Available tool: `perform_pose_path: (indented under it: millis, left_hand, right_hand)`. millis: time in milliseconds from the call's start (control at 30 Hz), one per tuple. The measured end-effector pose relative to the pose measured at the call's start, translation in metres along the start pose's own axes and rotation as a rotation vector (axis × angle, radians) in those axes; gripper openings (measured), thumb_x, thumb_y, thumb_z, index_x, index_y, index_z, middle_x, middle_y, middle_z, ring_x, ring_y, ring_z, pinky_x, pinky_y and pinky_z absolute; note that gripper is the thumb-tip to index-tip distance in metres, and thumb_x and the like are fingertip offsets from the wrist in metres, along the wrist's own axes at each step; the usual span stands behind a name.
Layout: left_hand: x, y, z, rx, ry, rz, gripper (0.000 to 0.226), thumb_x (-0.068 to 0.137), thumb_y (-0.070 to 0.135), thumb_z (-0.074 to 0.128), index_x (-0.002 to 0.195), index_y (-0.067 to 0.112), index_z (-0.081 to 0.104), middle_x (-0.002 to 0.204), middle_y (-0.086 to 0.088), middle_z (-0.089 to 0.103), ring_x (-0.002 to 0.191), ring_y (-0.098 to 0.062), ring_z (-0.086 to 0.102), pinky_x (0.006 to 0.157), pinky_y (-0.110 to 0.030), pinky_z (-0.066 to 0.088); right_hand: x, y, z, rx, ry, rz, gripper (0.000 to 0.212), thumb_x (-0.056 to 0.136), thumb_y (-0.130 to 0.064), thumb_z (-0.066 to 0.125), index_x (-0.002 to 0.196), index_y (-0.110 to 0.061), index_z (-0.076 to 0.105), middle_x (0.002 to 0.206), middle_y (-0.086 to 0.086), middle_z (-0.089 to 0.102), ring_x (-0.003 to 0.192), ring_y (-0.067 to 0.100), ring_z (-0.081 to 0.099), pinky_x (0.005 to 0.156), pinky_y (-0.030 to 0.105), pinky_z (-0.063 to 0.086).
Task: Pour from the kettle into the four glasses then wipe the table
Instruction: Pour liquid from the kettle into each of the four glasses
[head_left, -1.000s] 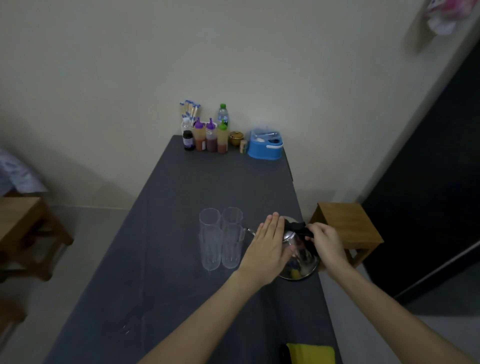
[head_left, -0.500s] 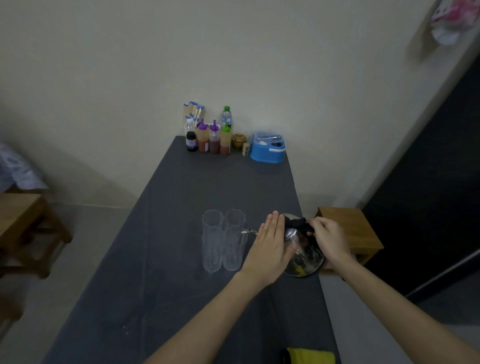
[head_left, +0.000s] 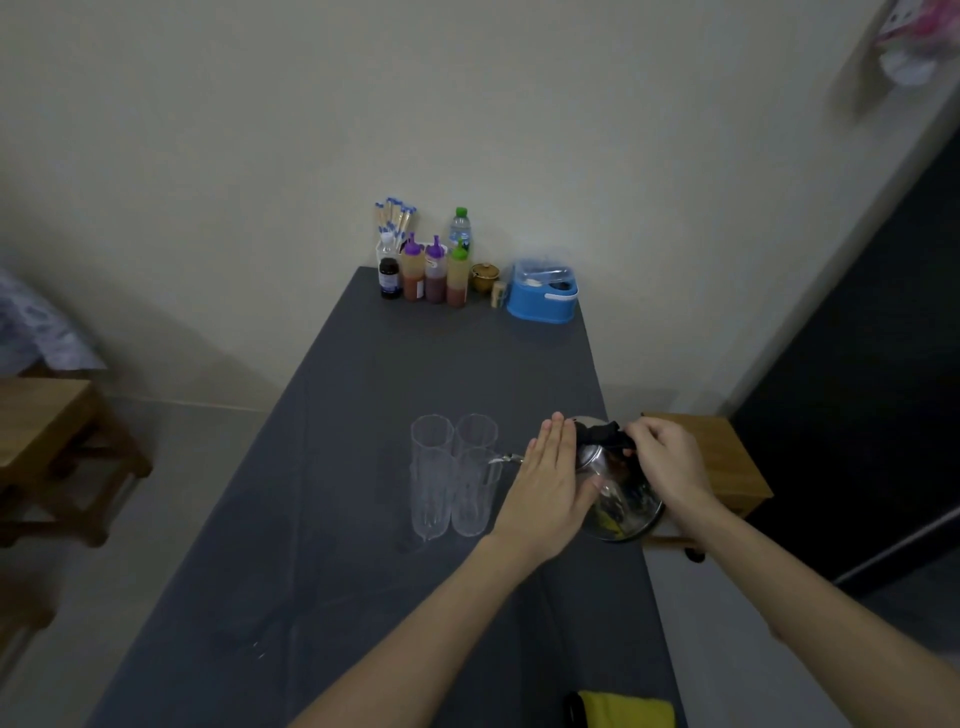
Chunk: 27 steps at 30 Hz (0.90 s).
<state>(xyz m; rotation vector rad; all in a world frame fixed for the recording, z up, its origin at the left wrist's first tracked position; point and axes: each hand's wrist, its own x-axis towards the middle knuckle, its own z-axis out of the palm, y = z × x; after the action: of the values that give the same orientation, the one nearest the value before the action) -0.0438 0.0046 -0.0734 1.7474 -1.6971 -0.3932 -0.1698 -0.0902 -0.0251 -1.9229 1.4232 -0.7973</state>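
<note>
At lower right of centre on the counter (head_left: 363, 395), your kettle (head_left: 618, 493) tilts its spout toward four glasses (head_left: 452, 473); all look empty, so every pour and the wiping remain. Your right hand (head_left: 667, 462) grips its black handle; your left hand (head_left: 550, 483) lies flat against it, fingers extended. A yellow cloth (head_left: 623, 709) waits at the bottom edge.

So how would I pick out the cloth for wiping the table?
Start at the long dark grey table and follow its right edge back toward the person, past the kettle both hands are on. The cloth lies at the bottom of the view. It is the only bright yellow thing there, soft and flat, unlike the clear glasses.
</note>
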Motion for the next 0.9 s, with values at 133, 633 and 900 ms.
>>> perform_pose_path:
  millis: [133,633,900]
  left_hand:
    - [0.0,0.001,-0.002,-0.004,0.004,-0.006,0.068,0.1,0.041,0.032,0.15,0.008,0.0,0.16,-0.008,-0.004,0.146,-0.016,-0.008,0.119,-0.03,-0.003]
    - [-0.005,0.002,-0.005,-0.045,0.003,-0.021,0.087,0.086,0.065,0.013,0.15,0.008,-0.004,0.16,-0.008,-0.006,0.145,-0.014,-0.01,0.118,-0.028,-0.005]
    - [-0.005,0.0,-0.008,-0.016,-0.008,-0.022,0.07,0.098,0.044,0.022,0.15,0.004,-0.003,0.159,-0.012,-0.006,0.147,-0.02,-0.008,0.119,-0.031,-0.003]
  right_hand:
    - [0.0,-0.003,-0.001,-0.005,-0.005,-0.02,0.036,0.093,-0.019,0.05,0.06,-0.008,0.059,0.056,-0.001,0.056,0.057,0.015,0.052,0.054,0.03,0.034]
    - [0.001,-0.015,-0.004,-0.071,-0.018,-0.107,0.037,0.092,-0.018,0.052,0.056,-0.015,0.058,0.055,-0.001,0.058,0.058,0.015,0.055,0.055,0.029,0.038]
    - [0.0,-0.016,-0.002,-0.114,-0.005,-0.127,0.037,0.092,-0.019,0.052,0.055,-0.018,0.057,0.055,-0.002,0.059,0.054,0.008,0.051,0.048,0.021,0.032]
